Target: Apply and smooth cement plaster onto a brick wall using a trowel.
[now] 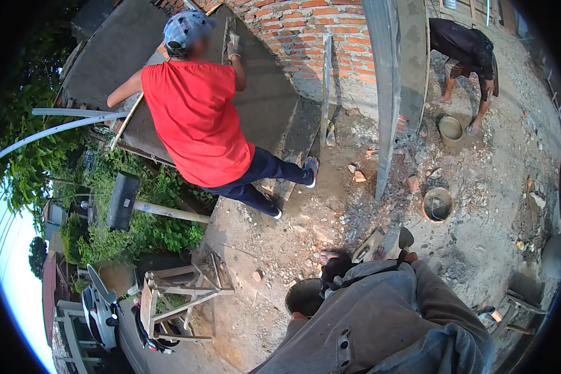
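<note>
My right hand (410, 257) is closed around the handle of a small trowel (406, 237), its dark pointed blade turned away from me. On my left side, a dark bucket (303, 295) is partly covered by my grey shirt. My left hand (299, 316) grips this bucket at its near rim, with most of the fingers hidden by the sleeve. A flat, pale board-like piece (369, 245) lies on the ground by my feet.
A person in a red shirt (196, 118) works at a wet grey plastered slab (265, 93). At far right another person (464, 47) bends beside a bucket (450, 129). A mortar bucket (437, 204), rubble, a metal post (386, 93) and a wooden trestle (184, 296) stand around.
</note>
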Motion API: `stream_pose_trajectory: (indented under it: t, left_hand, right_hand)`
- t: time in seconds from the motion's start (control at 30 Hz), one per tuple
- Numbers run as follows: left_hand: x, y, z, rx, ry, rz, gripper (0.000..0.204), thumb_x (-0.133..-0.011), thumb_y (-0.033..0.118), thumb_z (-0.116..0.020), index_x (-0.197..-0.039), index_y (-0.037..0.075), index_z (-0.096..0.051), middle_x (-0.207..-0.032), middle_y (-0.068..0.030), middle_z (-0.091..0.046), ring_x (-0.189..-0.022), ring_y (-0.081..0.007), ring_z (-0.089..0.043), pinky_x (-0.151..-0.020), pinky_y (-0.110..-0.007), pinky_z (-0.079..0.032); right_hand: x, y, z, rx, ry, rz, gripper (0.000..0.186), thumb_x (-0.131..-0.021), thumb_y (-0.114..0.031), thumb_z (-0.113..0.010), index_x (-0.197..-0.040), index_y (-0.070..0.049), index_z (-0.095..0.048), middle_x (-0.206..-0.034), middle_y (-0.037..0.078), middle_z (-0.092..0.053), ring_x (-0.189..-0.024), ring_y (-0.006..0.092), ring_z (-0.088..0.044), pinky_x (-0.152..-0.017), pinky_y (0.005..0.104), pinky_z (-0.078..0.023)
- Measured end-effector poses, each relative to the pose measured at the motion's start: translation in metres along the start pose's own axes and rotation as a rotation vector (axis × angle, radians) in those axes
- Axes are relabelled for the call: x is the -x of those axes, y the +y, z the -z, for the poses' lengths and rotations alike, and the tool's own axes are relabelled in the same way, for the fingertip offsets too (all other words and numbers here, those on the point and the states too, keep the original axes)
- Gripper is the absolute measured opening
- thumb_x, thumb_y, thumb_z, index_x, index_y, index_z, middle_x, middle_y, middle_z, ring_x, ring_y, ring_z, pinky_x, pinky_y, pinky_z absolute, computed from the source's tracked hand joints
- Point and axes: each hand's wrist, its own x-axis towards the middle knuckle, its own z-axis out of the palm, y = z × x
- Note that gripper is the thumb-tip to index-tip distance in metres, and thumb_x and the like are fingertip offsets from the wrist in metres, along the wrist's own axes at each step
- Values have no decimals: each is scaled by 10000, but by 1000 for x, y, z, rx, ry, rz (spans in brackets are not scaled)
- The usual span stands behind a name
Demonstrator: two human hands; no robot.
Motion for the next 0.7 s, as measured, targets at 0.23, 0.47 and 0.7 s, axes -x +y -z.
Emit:
stream_pose_trajectory:
  t: [0.23, 0.47, 0.7]
  left_hand:
    - [-5, 7, 10, 20, 1, -61, 196, -637, 95, -732, -808, 24, -667, -884, -224, -671, -920, -344, -657, -793, -423, -526]
    - [-11, 1, 7, 49, 18, -80, 213, -622, 84, -744, -810, 18, -669, -881, -218, -673, -914, -330, -659, -786, -414, -527]
    - [-25, -8, -9, 68, 8, -103, 230, -608, 73, -757, -812, 12, -670, -877, -212, -676, -907, -317, -661, -779, -405, -527]
  right_hand:
    - [-51, -27, 14, -95, 25, -93, 300, -767, -385, -614, -958, -159, -666, -866, 142, -693, -755, 324, -684, -632, 451, -535]
    - [-40, -29, 18, -249, 43, -204, 280, -770, -377, -613, -926, -153, -676, -852, 136, -695, -753, 314, -686, -619, 444, -531]
    - [-3, -28, 30, -400, 42, -338, 263, -772, -368, -612, -893, -147, -686, -837, 129, -697, -751, 303, -688, -607, 436, -527]
